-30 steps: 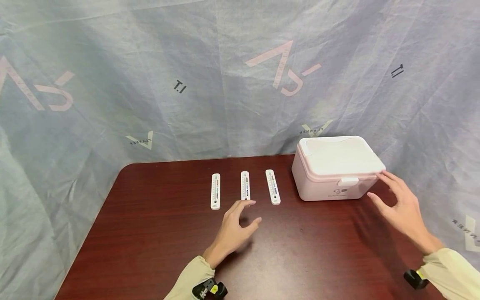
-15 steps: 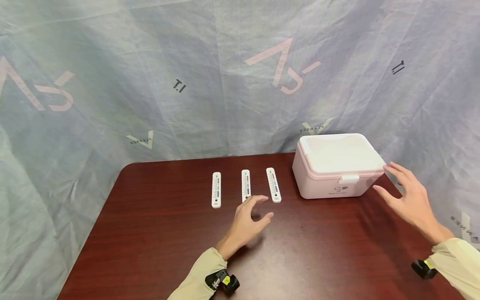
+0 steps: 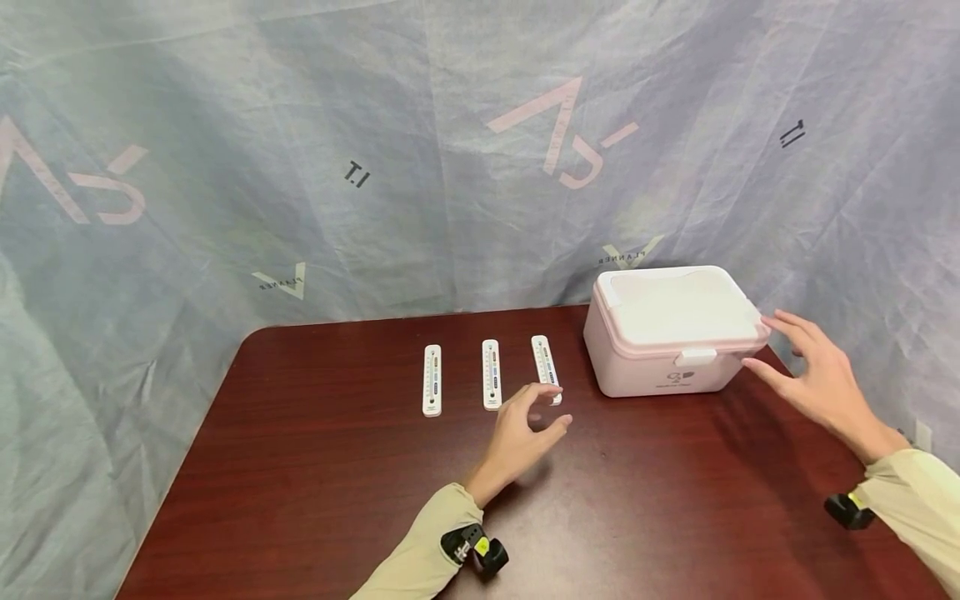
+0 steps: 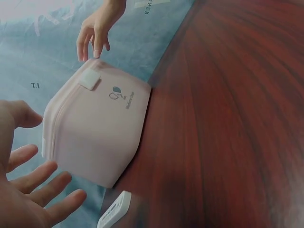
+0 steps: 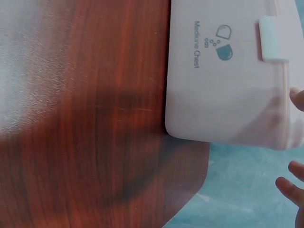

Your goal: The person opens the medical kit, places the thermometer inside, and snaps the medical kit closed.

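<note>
A pale pink medicine box [image 3: 660, 371] with its white lid [image 3: 682, 308] down stands at the back right. My right hand [image 3: 825, 383] is at its right front corner, fingers loosely bent; whether the fingertips touch it I cannot tell. In the right wrist view the thumb [image 5: 297, 99] overlaps the lid's edge. My left hand [image 3: 521, 437], fingers spread and relaxed, hovers over the lower end of the right thermometer [image 3: 543, 357] and holds nothing. Two more white thermometers lie to the left, a middle thermometer [image 3: 491, 375] and a left thermometer [image 3: 432, 381].
The dark red wooden table [image 3: 300, 467] runs back to a hanging grey cloth [image 3: 375, 233] with printed letters. A white latch [image 3: 696, 357] sits on the box's front. Each wrist carries a black strap-on camera, such as the left wrist camera [image 3: 476, 547].
My left hand has moved right, from the middle thermometer to the right one. My right hand drew slightly away from the box corner, then came back towards it. The box and thermometers have stayed put.
</note>
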### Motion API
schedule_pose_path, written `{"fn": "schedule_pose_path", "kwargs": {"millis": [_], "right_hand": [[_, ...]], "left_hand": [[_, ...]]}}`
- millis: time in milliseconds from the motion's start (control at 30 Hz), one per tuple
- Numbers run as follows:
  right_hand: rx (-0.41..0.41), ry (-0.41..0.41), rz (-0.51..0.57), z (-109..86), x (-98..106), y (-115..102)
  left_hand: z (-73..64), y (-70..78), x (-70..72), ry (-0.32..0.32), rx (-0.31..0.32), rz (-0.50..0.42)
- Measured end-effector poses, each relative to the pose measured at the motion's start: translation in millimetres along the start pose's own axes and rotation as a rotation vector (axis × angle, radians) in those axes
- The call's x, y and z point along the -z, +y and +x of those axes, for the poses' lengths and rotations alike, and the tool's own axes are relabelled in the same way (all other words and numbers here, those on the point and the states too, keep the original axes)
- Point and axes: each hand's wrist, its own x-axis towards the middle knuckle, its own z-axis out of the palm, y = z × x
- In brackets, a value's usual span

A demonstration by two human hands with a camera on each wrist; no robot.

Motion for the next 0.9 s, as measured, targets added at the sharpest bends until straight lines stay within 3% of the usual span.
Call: {"fn": "schedule_pose_path", "kwargs": {"millis": [367,667,900], "right_hand": [[0.019,-0.050,0.004,12.1,2,7],[0.065,-0.075,0.030,23.8,0,12],[0.064,-0.115,0.045,31.4,-1,12]], "left_hand": [[12.0,3.6,-18.8,-0.014,0.021,-0.024],[25.8,4.0,-37.6,-0.020,0.064,-0.159],[36.0,6.9,-50.5,-0.031,0.054,-0.202]]}}
